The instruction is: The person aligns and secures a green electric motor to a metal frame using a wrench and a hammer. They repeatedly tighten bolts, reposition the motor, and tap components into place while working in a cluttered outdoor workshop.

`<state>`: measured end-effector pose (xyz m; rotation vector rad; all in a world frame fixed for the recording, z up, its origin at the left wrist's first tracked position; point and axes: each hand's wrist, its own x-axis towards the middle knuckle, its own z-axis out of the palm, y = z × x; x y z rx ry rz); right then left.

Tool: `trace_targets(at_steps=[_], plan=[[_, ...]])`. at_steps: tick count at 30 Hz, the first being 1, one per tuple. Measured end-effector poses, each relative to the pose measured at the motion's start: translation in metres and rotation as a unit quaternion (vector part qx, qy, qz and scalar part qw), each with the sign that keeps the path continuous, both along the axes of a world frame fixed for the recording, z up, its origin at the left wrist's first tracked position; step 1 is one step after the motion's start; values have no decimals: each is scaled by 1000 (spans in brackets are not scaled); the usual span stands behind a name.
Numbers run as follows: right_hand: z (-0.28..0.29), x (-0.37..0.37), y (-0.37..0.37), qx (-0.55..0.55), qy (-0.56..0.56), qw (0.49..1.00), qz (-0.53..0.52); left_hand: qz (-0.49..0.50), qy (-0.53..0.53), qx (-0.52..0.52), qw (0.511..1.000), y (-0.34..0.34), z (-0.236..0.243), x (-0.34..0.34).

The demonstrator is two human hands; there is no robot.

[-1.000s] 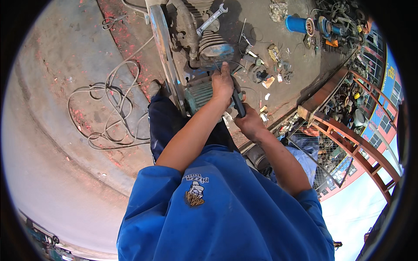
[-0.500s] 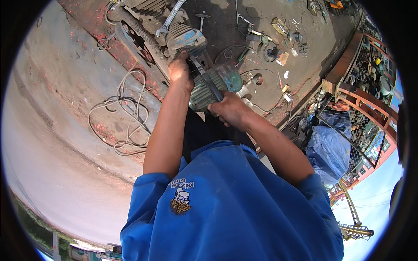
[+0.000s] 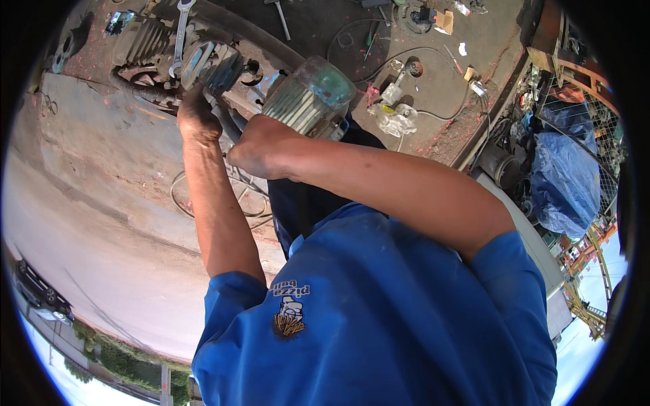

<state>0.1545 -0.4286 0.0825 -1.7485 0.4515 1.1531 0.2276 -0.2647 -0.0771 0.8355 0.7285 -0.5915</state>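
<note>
My left hand (image 3: 198,116) is closed around the metal head end of a dark-handled wrench (image 3: 229,116), against the lower side of a finned compressor cylinder (image 3: 211,66). Fingers wrapped, my right hand (image 3: 263,147) grips the handle end close beside it; the jaw is hidden behind my left hand. A worn green, ribbed electric motor (image 3: 305,101) sits just right of the hands. On the machine, above the cylinder, lies a combination wrench (image 3: 181,37). A ribbed hose (image 3: 139,91) runs at the left of the cylinder.
A hammer (image 3: 282,19) lies on the ground beyond the machine. Loose cable (image 3: 254,203) coils below my hands, and another cable (image 3: 426,114) crosses the ground at right. Clear plastic (image 3: 398,120) lies near the motor. Blue tarpaulin (image 3: 565,183) and wire mesh stand far right; a dark car (image 3: 42,287) is far left.
The view has shifted, so the machine appears further left. My right arm now reaches across my body, and the wrench handle has swung so that both hands are closer together.
</note>
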Motion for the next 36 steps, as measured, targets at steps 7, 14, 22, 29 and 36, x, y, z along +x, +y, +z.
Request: trace_targets(at_steps=[7,14,22,29,36], plan=[[12,9,-24,30,6,999,25,18,0,70,997,2,3,1],[28,-3,-25,-97,-62,984,138,21,15,60,998,-4,24,-20],[2,-60,-55,-169,-61,975,134,-8,69,-50,996,-40,21,-57],[-19,-73,-65,-254,-61,963,72,19,82,-57,995,-79,-4,-52],[-31,-54,-74,-248,-124,955,102,22,56,-43,997,-77,-19,-38]])
